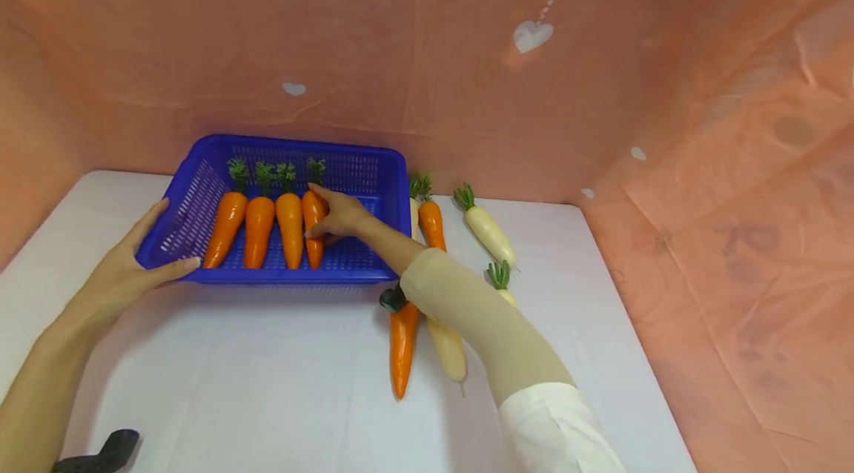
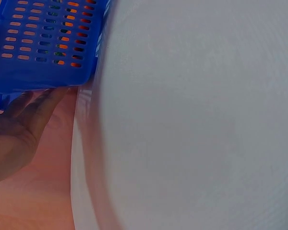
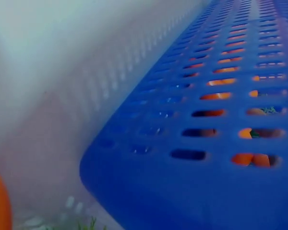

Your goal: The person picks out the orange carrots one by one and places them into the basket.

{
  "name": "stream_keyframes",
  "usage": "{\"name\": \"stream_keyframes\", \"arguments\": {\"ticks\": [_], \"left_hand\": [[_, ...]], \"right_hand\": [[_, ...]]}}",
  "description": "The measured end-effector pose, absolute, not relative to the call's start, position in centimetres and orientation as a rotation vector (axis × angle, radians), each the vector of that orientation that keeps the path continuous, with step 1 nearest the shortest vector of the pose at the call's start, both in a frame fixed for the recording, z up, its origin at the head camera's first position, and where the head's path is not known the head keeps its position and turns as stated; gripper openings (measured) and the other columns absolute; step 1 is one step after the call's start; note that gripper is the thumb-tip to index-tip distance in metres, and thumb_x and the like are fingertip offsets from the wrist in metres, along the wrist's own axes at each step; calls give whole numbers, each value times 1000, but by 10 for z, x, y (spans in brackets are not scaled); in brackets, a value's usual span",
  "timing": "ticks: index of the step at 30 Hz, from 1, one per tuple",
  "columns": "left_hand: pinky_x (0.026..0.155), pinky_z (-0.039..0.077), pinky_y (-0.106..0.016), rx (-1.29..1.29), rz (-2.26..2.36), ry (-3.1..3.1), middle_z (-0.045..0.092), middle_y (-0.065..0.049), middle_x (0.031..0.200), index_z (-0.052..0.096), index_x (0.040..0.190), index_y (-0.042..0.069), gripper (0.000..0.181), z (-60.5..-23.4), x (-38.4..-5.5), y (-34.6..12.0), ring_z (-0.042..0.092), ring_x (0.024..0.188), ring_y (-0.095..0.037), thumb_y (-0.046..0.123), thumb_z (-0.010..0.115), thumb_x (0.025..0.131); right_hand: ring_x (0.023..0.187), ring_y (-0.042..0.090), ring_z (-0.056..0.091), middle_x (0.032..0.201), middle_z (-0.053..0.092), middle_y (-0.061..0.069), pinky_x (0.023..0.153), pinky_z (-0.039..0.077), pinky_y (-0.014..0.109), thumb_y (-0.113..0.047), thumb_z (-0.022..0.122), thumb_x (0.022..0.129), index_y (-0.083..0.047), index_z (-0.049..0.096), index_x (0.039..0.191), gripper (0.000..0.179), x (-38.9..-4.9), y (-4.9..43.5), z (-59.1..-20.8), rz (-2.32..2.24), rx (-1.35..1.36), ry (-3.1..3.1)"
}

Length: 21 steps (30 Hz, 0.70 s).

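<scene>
A blue plastic basket (image 1: 287,276) with slotted walls stands toward the back left of the table, as the head view shows. My left hand (image 1: 127,265) holds its near left corner, thumb along the front rim and fingers outside the left wall. Inside, several orange carrots with green tops lie in a row, among them the leftmost carrot (image 1: 226,225). My right hand (image 1: 345,215) reaches over the basket's right side and grips the rightmost carrot (image 1: 314,250) of that row, covering part of it. The right wrist view has only the basket's slotted outside (image 3: 192,182), not the hand.
Right of the basket lie a carrot (image 1: 432,225), a white radish (image 1: 490,234), another carrot (image 1: 402,354) and a radish (image 1: 448,351) partly under my right forearm. One more radish (image 1: 500,280) shows beside the sleeve. An orange cloth (image 1: 467,110) hangs behind the white table (image 1: 253,376).
</scene>
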<state>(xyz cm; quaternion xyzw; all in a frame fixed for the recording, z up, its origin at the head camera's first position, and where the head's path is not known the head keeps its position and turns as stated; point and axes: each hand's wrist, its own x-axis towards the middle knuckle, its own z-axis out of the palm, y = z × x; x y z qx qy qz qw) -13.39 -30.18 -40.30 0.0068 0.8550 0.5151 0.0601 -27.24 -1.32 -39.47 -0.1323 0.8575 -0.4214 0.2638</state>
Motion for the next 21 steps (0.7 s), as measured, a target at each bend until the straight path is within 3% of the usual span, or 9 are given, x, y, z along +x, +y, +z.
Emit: {"name": "stream_keyframes", "arguments": {"ticks": [4, 8, 12, 17, 21], "left_hand": [[111, -8, -71, 35, 1574, 2584, -10, -23, 163, -6, 157, 43, 96, -403, -134, -302, -9, 145, -52, 24, 66, 96], [111, -8, -70, 44, 1583, 2577, -10, -23, 163, -6, 157, 42, 96, -403, -134, -301, -8, 145, -52, 23, 65, 96], [108, -6, -75, 46, 1493, 2606, -10, -23, 163, -7, 158, 38, 97, -400, -137, -301, -9, 144, -55, 28, 66, 96], [104, 0, -80, 20, 1372, 2640, -11, -25, 162, -10, 158, 31, 100, -393, -139, -301, -8, 140, -61, 35, 67, 95], [104, 0, -80, 12, 1360, 2671, -10, -27, 161, -10, 158, 30, 101, -395, -138, -300, -6, 140, -62, 36, 67, 94]], "right_hand": [[115, 27, 62, 155, 38, 13, 75, 61, 34, -2, 79, 83, -29, 24, 159, 97, -271, -7, -387, -1182, -357, 2220], [103, 33, 67, 157, 32, 19, 81, 59, 40, -1, 77, 84, -25, 22, 160, 96, -269, 6, -380, -1228, -415, 2159], [97, 34, 70, 155, 35, 22, 84, 58, 42, -8, 79, 85, -23, 26, 159, 92, -268, 19, -376, -1273, -487, 2189], [107, 34, 67, 153, 38, 22, 92, 55, 46, -11, 78, 87, -22, 30, 158, 86, -267, 36, -368, -1426, -553, 2153], [118, 31, 63, 150, 43, 21, 93, 56, 37, -12, 78, 86, -20, 33, 157, 84, -266, 50, -359, -1489, -598, 2162]]}}
